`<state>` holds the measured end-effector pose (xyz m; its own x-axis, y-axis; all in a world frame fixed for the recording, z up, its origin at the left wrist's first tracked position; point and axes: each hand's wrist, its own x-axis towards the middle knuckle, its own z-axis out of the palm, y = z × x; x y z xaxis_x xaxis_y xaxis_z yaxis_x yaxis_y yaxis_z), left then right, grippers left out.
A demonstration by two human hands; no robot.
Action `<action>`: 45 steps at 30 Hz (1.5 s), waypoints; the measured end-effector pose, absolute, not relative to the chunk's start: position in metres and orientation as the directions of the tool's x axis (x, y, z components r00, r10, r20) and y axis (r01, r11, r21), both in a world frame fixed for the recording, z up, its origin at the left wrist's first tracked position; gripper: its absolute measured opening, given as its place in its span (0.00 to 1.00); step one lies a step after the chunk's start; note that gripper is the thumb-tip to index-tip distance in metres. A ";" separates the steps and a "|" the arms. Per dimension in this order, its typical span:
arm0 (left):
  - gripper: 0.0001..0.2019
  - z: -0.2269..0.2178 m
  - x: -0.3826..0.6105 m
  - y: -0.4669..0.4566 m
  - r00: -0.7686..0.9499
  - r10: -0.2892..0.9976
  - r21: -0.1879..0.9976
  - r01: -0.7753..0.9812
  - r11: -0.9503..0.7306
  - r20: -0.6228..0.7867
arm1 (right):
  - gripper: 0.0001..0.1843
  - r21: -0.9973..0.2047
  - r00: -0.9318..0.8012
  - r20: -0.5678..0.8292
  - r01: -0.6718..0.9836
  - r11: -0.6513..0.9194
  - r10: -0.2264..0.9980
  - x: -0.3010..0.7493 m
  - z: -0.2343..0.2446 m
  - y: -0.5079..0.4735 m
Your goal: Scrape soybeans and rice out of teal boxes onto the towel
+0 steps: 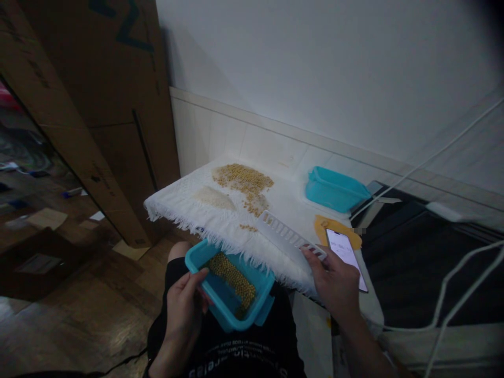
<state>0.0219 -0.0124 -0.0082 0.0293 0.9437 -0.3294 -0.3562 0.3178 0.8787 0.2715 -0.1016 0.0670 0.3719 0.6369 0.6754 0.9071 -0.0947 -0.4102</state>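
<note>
Right hand [337, 282] grips slotted strip [282, 241], left hand [184, 300] blue tub [264, 283]; hold tub beneath desk [285, 191] edge, strip flat; strip's contact unclear.

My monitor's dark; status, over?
Left hand gripping rectangular blue plastic bin, yellow beans inside. Right hand holding flat white slotted plastic strip. Lit pale-screened phone beside right hand.

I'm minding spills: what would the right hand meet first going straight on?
Leading with its white slotted tray, the right hand would likely meet the yellow beans first; depth is unclear.
</note>
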 end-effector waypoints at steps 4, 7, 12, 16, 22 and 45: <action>0.18 -0.006 0.023 -0.013 0.027 0.947 0.882 -0.358 0.308 -0.320 | 0.21 -0.425 0.363 0.650 0.902 -0.076 0.667 0.268 0.069 -0.098; 0.18 -0.005 0.022 -0.014 0.028 0.947 0.880 -0.363 0.307 -0.319 | 0.19 -0.446 0.366 0.632 0.893 -0.065 0.684 0.266 0.073 -0.097; 0.18 -0.005 0.022 -0.013 0.027 0.949 0.876 -0.377 0.300 -0.313 | 0.19 -0.462 0.367 0.617 0.885 -0.058 0.696 0.265 0.074 -0.097; 0.18 -0.006 0.022 -0.013 0.021 0.949 0.876 -0.377 0.299 -0.315 | 0.18 -0.474 0.382 0.585 0.877 -0.081 0.716 0.267 0.071 -0.105; 0.19 -0.007 0.021 -0.014 0.026 0.953 0.888 -0.355 0.291 -0.302 | 0.18 -0.493 0.384 0.567 0.867 -0.073 0.729 0.266 0.070 -0.108; 0.19 -0.006 0.017 -0.011 0.017 0.954 0.885 -0.370 0.283 -0.298 | 0.21 -0.578 0.488 0.539 0.807 -0.120 0.687 0.265 0.076 -0.087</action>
